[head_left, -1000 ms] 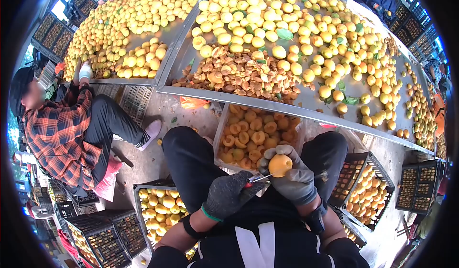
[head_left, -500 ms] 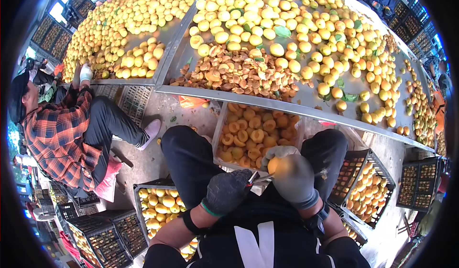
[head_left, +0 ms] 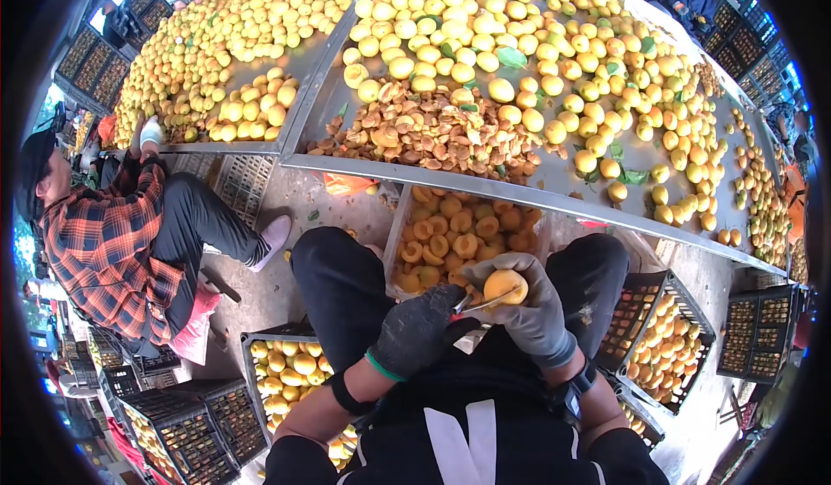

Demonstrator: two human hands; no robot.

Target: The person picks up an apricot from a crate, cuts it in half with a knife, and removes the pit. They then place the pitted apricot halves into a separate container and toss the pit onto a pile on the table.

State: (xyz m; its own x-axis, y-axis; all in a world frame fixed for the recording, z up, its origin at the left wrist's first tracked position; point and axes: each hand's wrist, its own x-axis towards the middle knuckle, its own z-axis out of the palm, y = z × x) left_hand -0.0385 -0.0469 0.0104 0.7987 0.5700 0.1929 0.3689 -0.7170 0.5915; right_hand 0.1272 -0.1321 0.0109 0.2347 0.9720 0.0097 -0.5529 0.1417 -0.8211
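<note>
My left hand (head_left: 417, 333), in a black glove with a green cuff edge, is closed around a thin-bladed cutting tool (head_left: 478, 306) with a bit of red at its handle. The blade lies across a yellow-orange apricot (head_left: 505, 287). My right hand (head_left: 538, 316), in a grey glove, cups that fruit from the right and below, with fingers curled round it. Both hands meet above my lap. Just beyond them, between my knees, stands a light-coloured crate (head_left: 400, 236) of halved apricots (head_left: 440, 246).
A metal-edged table (head_left: 415, 180) bears many apricots and a heap of brownish scraps (head_left: 424, 130). Black crates of fruit stand left (head_left: 299, 372) and right (head_left: 662, 346) of my legs. A person in a plaid shirt (head_left: 108, 255) sits at left; another (head_left: 684, 0) works across the table.
My right hand has turned, so the apricot now faces up in view with the blade across it. My left hand has shifted slightly up and right with the cutting tool.
</note>
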